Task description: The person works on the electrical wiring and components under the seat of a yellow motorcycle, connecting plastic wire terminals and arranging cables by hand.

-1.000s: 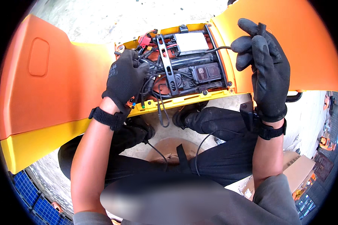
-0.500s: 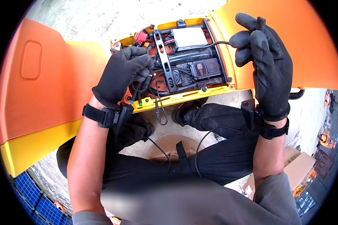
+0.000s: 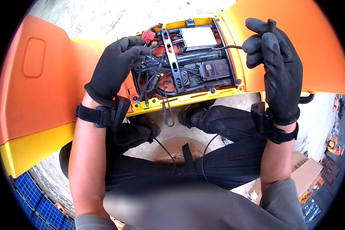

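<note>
My right hand (image 3: 281,73), in a black glove, is raised over the orange panel at the right. Its fingers close on a black cable (image 3: 232,46), whose plug end (image 3: 271,26) sticks up between them. The cable runs left toward the frame bay. My left hand (image 3: 113,69), also gloved, hovers over the bay's left side with fingers bent and thumb and fingertips together; what they hold, if anything, is hidden. Beside it lies a tangle of black wires (image 3: 151,76) with small coloured connector tips and a red connector (image 3: 148,36).
The open bay holds a slotted metal bracket (image 3: 172,61), a silver box (image 3: 198,38) and a black module (image 3: 214,70). Orange body panels (image 3: 53,80) flank it. A cable loop (image 3: 168,119) hangs over the yellow edge (image 3: 188,97). A cardboard box (image 3: 308,172) stands at lower right.
My left hand has drawn back left and slightly up from the wire tangle, uncovering more wires. My right hand keeps hold of the cable, and the view has shifted slightly.
</note>
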Demonstrator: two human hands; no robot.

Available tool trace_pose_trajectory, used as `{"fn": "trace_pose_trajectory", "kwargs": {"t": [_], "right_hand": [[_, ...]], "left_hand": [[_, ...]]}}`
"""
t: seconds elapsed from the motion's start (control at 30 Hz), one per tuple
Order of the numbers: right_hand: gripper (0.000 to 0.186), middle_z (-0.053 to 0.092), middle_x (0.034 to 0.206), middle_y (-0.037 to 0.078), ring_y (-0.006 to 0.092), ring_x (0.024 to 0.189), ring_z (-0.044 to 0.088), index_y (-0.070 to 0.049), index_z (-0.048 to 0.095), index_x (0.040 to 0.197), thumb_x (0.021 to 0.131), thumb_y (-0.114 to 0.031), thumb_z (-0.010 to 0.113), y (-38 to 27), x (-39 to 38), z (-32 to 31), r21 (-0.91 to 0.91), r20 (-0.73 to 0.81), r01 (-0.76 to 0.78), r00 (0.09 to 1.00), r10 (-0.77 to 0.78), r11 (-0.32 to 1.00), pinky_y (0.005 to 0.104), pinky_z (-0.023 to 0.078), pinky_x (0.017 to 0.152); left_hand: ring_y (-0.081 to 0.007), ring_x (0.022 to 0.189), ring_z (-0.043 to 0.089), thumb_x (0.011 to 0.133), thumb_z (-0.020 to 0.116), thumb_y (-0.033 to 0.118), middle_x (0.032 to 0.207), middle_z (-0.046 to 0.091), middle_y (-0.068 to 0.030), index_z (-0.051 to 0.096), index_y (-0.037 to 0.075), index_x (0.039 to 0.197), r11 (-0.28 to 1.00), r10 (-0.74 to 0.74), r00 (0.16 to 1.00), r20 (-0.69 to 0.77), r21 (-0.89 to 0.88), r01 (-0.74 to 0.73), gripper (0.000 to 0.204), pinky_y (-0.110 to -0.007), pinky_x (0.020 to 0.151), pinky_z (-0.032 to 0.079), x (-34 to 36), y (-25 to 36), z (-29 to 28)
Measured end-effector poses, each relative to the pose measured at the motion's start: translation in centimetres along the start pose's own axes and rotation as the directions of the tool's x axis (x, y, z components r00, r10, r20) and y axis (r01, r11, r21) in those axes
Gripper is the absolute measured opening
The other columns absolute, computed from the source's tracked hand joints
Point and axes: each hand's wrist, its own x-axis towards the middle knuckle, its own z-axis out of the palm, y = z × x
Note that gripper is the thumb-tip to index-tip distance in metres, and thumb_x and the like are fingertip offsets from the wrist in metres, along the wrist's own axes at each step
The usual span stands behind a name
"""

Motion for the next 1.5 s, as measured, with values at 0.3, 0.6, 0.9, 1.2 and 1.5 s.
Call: {"fn": "trace_pose_trajectory", "kwargs": {"t": [0.3,0.6,0.9,1.2,1.5], "right_hand": [[0.039,0.067,0.091,0.004,0.0094,0.076,0.058,0.003,0.062,0.128,0.108,-0.027,0.046,-0.1,0.0,0.3,0.055,-0.013,-0.053,0.998,0.054,0.997,0.0238,0.048,0.071],[0.045,0.067,0.09,0.005,0.0099,0.076,0.058,0.004,0.062,0.127,0.11,-0.03,0.039,0.1,-0.1,0.3,0.06,0.021,-0.018,1.0,0.017,0.998,0.0253,0.049,0.073],[0.038,0.066,0.091,0.005,0.0088,0.077,0.057,0.005,0.06,0.13,0.107,-0.023,0.047,0.0,-0.2,0.8,0.104,0.022,-0.029,0.999,0.027,0.994,0.0241,0.048,0.074],[0.039,0.066,0.09,0.005,0.0094,0.078,0.057,0.004,0.06,0.13,0.108,-0.024,0.044,-1.1,-0.4,1.9,0.03,0.076,-0.189,0.98,0.186,0.982,0.0247,0.048,0.075],[0.039,0.069,0.101,0.009,0.0122,0.09,0.063,0.004,0.057,0.134,0.107,-0.021,0.045,-1.0,-0.5,2.6,0.076,0.176,-0.188,0.969,0.173,0.979,0.0266,0.052,0.083]], "left_hand": [[-0.0159,0.108,0.064,0.101,0.054,0.018,0.122,0.066,-0.0105,0.056,0.0,0.131,0.998,0.033,0.993,-0.112,0.061,-0.027,0.036,-0.029,0.095,0.05,0.0,0.5,-0.8],[-0.0092,0.082,0.061,0.097,0.059,0.019,0.096,0.067,-0.002,0.061,-0.001,0.119,0.975,-0.117,0.993,0.005,0.193,0.113,0.03,-0.024,0.076,0.051,-0.1,-0.3,-0.3],[-0.01,0.068,0.058,0.09,0.063,0.016,0.081,0.064,-0.0013,0.069,0.0,0.1,0.965,-0.096,0.993,0.062,0.252,0.078,0.02,-0.026,0.065,0.048,-0.6,-0.3,2.4],[-0.0425,0.088,0.065,0.085,0.063,0.006,0.094,0.063,-0.0246,0.049,-0.007,0.118,0.687,0.186,0.982,0.027,0.711,-0.149,0.038,-0.048,0.077,0.052,-3.5,-1.2,9.3],[-0.0363,0.1,0.06,0.082,0.063,0.009,0.109,0.061,-0.0235,0.041,-0.014,0.136,0.337,0.111,0.984,0.137,0.927,-0.167,0.062,-0.044,0.084,0.051,-5.2,0.1,10.4]]}}
